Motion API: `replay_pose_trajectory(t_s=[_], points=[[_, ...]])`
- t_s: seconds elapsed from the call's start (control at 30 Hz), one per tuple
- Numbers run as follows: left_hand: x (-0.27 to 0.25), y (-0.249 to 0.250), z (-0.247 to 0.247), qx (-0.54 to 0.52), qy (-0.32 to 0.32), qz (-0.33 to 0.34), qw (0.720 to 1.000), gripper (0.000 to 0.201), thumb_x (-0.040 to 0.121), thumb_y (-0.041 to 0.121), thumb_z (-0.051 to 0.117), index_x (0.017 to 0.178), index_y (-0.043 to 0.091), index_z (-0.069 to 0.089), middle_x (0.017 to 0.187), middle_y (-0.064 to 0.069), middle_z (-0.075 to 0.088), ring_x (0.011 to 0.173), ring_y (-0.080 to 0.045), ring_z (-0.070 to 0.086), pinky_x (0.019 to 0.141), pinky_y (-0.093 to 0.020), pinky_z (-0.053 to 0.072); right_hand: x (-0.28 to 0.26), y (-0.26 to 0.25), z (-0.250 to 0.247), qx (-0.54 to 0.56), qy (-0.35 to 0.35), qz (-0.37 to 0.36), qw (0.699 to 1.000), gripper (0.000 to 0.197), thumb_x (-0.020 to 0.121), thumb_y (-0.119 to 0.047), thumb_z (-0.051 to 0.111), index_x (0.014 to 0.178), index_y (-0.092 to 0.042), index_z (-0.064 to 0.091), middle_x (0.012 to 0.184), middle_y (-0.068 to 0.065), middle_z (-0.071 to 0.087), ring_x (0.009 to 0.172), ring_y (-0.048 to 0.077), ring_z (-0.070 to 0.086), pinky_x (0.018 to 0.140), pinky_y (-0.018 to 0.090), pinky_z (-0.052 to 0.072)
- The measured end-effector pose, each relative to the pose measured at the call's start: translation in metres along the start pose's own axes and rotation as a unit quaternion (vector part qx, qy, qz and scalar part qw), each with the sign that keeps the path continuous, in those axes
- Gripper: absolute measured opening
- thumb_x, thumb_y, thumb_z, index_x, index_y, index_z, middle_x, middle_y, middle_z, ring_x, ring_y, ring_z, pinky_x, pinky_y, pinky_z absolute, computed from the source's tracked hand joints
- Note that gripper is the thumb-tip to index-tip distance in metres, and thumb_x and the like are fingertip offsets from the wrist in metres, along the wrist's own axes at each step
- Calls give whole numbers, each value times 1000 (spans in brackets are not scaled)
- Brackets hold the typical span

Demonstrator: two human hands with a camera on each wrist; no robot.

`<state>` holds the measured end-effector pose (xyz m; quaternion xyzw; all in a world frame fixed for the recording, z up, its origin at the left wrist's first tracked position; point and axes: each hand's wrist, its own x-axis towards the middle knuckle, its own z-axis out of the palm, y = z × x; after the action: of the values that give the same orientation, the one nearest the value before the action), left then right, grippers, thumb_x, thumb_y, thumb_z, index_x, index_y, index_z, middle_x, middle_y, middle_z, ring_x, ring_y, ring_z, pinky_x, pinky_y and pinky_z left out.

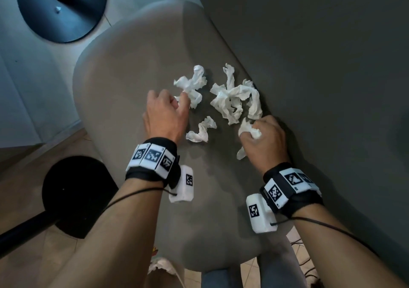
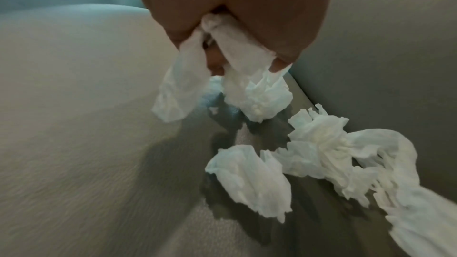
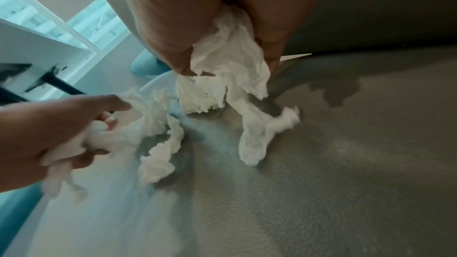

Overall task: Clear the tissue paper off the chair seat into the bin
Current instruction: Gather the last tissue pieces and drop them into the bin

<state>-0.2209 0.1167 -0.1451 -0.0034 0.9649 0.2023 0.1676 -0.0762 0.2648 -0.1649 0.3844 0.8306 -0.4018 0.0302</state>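
- The left hand (image 1: 164, 112) is low over the chair seat (image 1: 124, 84), its fingers curled round a wad of tissue paper (image 1: 192, 84); the left wrist view shows white strips hanging out of the closed fingers (image 2: 178, 32), and the rest of that crumpled piece trails on the seat just beyond the knuckles.
- The right hand (image 1: 263, 139) is also clenched on tissue: a white clump (image 1: 249, 129) bulges out between thumb and forefinger, and a small tail (image 1: 241, 152) pokes out beneath the palm.
- In the right wrist view, that tissue spills from the grip in loose folds (image 3: 230, 69), with one twisted strip reaching down to the seat.
- Between the two hands, nearer the wrists, one small twisted scrap (image 1: 201, 130) lies loose on the seat, touching neither hand.
- Just ahead of the right hand's knuckles is the largest tangle of tissue (image 1: 236, 99), several strips knotted together, lying close to where the seat meets the chair back (image 1: 321, 66).
- Both wrists wear black bands (image 1: 152, 159) with white marker blocks, each with a thin black cable along the forearm.
- To the left of the left hand, past the seat edge, a round dark base (image 1: 62, 6) with a tiny white scrap on it stands on the floor; another black disc base (image 1: 75, 194) is nearer the left forearm.
- No bin can be made out with certainty in any view.
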Motion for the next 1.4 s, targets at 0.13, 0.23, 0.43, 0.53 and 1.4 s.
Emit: replay_pose_trajectory(t_s=[0.13,0.23,0.43,0.53,1.4], points=[[14,10,12,81,-46,70,993,44,89,59,55,85,15,56,114,0,49,78,-24,53,71,-35,39,-4,-17,0,43,-70,20,996,12,79,-3,55,83,-13,49,77,5,58,68,25,56,54,27,41],[24,16,21,120,-81,135,980,43,87,58,61,98,17,54,118,2,49,79,-24,53,70,-39,45,-5,-33,14,62,-187,7,980,35,85,-1,50,109,-25,46,94,11,63,71,29,63,57,35,53],[34,13,22,40,-97,178,978,20,89,22,56,108,18,51,93,3,59,82,-26,56,72,-36,44,0,-44,56,-70,-244,-92,963,47,85,-9,49,129,-23,44,116,15,60,101,40,60,84,48,52],[34,1,15,-25,-93,142,985,22,90,22,46,110,17,55,96,-4,64,82,-29,58,75,-38,49,0,-42,62,-85,-227,-60,968,21,83,-12,52,103,-9,58,105,18,59,94,39,58,79,41,48],[-27,12,22,-99,-78,14,992,22,85,34,57,72,17,58,86,-3,59,76,-25,60,72,-39,54,45,-30,-15,-72,-23,18,997,35,91,-38,53,73,-10,61,64,2,57,65,27,55,59,26,34]])
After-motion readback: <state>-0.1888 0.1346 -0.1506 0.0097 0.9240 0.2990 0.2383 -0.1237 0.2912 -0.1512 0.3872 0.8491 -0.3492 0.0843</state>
